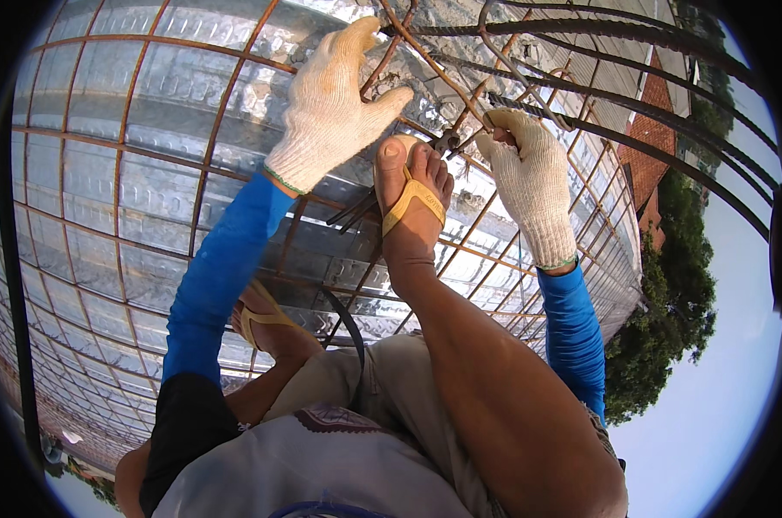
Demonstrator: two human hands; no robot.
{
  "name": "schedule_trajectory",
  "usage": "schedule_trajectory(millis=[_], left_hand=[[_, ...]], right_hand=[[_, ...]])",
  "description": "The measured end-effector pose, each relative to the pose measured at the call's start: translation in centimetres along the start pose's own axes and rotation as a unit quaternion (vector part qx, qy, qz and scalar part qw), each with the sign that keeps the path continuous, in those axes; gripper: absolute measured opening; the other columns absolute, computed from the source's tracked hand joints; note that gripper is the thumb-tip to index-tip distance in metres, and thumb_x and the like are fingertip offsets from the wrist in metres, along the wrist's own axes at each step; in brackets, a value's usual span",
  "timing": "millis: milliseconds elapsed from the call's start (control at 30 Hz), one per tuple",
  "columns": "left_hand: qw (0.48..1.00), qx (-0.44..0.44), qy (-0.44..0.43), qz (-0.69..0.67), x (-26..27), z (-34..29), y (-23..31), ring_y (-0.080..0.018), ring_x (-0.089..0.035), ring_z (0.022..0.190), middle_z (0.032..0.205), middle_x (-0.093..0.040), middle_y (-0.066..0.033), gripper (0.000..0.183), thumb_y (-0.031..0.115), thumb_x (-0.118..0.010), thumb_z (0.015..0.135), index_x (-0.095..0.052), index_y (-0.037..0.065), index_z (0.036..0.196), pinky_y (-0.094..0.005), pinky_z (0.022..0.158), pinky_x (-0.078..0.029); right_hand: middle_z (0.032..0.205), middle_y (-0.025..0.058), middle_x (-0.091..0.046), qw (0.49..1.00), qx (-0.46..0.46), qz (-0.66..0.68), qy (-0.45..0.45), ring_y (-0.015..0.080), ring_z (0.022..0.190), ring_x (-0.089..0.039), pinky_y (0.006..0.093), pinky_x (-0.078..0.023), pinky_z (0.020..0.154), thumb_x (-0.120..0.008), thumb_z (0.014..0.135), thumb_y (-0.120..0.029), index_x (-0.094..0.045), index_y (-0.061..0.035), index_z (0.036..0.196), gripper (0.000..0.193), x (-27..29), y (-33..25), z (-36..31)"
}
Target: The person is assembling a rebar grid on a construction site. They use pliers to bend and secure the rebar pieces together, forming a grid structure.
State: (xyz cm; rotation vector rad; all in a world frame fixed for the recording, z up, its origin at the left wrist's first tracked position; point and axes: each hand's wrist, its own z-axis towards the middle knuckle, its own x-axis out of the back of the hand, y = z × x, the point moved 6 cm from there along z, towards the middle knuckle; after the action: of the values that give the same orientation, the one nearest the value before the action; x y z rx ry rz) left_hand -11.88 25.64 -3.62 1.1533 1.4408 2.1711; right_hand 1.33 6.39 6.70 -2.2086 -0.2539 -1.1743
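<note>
My left hand (339,108), in a white knitted glove, is at the upper middle beside the rusty mesh bars. Its thumb stands apart from the fingers and nothing shows in it. The fingertips are close to the end of a dark ribbed rebar (447,31). My right hand (529,177), gloved alike, is curled at the crossing of a rusty bar (434,73) and the rebars. What its bent fingers pinch, if anything, is hidden. Between the hands, by my sandalled foot (415,203), shows the dark metal head of what look like pincers (446,143); two dark handles (352,212) emerge behind the foot.
A rusty wire mesh (121,147) lies over corrugated metal decking (71,181). Several long rebars (667,121) curve out at the upper right. My other sandalled foot (270,321) is on the mesh. Beyond the deck edge are a red tiled roof (650,129) and trees (680,259).
</note>
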Motion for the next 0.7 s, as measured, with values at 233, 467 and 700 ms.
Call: schedule_trajectory(millis=[233, 467, 700], left_hand=[[0.988, 0.025, -0.075, 0.13, -1.2, 3.2, -2.7, -0.0385, -0.074, 0.106, 0.116, -0.077, -0.016, 0.031, 0.027, -0.06, 0.104, -0.076, 0.015, 0.127, -0.0487, 0.092, -0.06], [0.987, 0.061, -0.096, 0.11, -2.1, 4.6, -3.4, -0.0356, -0.077, 0.101, 0.113, -0.08, -0.0136, 0.036, 0.027, -0.064, 0.099, -0.075, 0.016, 0.132, -0.0475, 0.092, -0.062], [0.98, 0.099, -0.121, 0.121, -2.5, 4.2, -3.2, -0.034, -0.078, 0.102, 0.114, -0.081, -0.0123, 0.039, 0.029, -0.067, 0.098, -0.073, 0.022, 0.136, -0.0473, 0.088, -0.063]], right_hand=[[0.134, 0.0263, -0.061, 0.998, -0.061, -0.016, 0.019, 0.0414, 0.129, -0.054, 0.0497, -0.037, 0.113, -0.048, 0.106, -0.051, -0.06, 0.005, 0.138, 0.065, -6.3, 0.5, -0.1], [0.153, 0.0308, -0.052, 0.986, -0.117, -0.054, 0.11, 0.0438, 0.147, -0.042, 0.0526, -0.024, 0.128, -0.033, 0.112, -0.059, -0.053, 0.0075, 0.148, 0.079, -16.5, -0.9, -5.0], [0.151, 0.0306, -0.053, 0.982, -0.1, -0.071, 0.146, 0.0441, 0.145, -0.044, 0.0531, -0.025, 0.127, -0.034, 0.112, -0.059, -0.054, 0.0068, 0.146, 0.077, -16.4, -0.7, -6.3]])
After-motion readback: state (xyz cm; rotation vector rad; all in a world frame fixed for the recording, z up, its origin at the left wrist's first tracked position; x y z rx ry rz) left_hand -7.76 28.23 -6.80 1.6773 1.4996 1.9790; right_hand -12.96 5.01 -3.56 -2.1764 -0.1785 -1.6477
